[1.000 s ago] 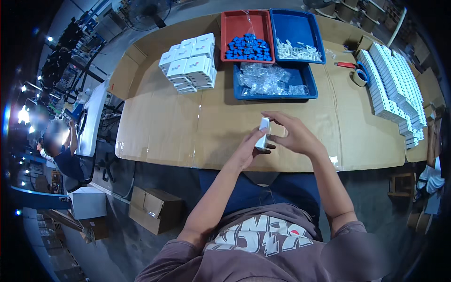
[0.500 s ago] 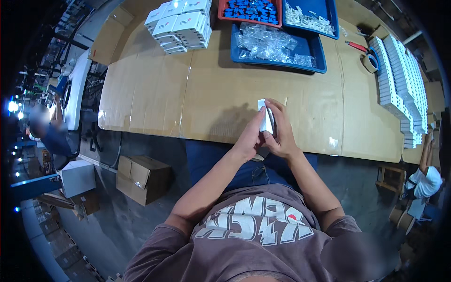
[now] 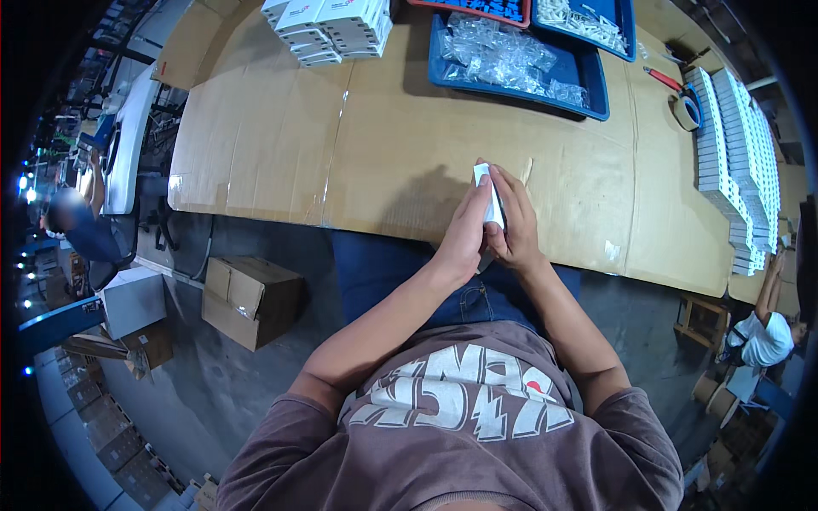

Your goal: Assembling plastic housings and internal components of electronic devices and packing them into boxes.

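A small white box (image 3: 495,210) is held upright on edge between my two hands, just above the near edge of the cardboard-covered table (image 3: 400,162). My left hand (image 3: 463,232) closes on its left side, with a fingertip against the white face. On the other side, my right hand (image 3: 518,217) wraps its fingers along the box, with its thumb near the lower end. Much of the box is hidden by my fingers and palms.
Stacked white boxes (image 3: 341,30) stand at the back left. Beside them are a blue tray (image 3: 520,95) of clear plastic bags, a red tray (image 3: 477,10) of blue parts and another blue tray (image 3: 629,30) of white parts. Tape (image 3: 683,113) and rows of white boxes (image 3: 740,153) lie right.
The whole view has shifted, so the table and trays appear higher. Both hands still hold the white box, and my right fingers now lie straighter along it.
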Demonstrator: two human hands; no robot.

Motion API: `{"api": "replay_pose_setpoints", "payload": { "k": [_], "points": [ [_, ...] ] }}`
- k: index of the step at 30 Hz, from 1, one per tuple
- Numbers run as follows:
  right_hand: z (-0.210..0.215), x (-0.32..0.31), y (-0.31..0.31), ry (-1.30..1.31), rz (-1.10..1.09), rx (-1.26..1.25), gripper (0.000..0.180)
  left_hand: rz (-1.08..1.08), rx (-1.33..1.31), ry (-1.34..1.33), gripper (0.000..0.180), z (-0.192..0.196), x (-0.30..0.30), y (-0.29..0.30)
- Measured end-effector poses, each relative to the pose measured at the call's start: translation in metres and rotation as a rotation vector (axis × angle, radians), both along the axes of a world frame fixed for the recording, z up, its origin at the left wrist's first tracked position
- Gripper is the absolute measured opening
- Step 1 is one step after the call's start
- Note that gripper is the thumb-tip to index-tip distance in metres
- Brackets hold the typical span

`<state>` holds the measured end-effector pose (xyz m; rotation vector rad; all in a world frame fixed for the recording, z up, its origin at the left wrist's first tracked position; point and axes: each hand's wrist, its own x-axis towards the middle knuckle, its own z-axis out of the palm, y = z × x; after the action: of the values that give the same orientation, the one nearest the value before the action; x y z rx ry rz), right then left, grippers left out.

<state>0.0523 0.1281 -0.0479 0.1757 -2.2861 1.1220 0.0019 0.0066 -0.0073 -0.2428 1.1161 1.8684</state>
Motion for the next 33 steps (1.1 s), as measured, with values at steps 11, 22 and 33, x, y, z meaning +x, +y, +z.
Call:
{"api": "replay_pose_setpoints", "payload": {
  "k": [11, 22, 33],
  "points": [
    [0.001, 0.001, -0.007, 0.004, 0.017, 0.048, 0.059, 0.124, 0.089, 0.007, 0.036, 0.003, 0.006, -0.001],
    [-0.002, 0.004, -0.005, -0.007, 0.029, 0.050, 0.059, 0.168, 0.085, 0.059, 0.035, -0.005, 0.009, 0.001],
    [-0.001, 0.004, -0.004, 0.011, 0.018, 0.019, 0.060, 0.157, 0.089, 0.041, 0.036, 0.004, 0.013, 0.003]
  ]
}}
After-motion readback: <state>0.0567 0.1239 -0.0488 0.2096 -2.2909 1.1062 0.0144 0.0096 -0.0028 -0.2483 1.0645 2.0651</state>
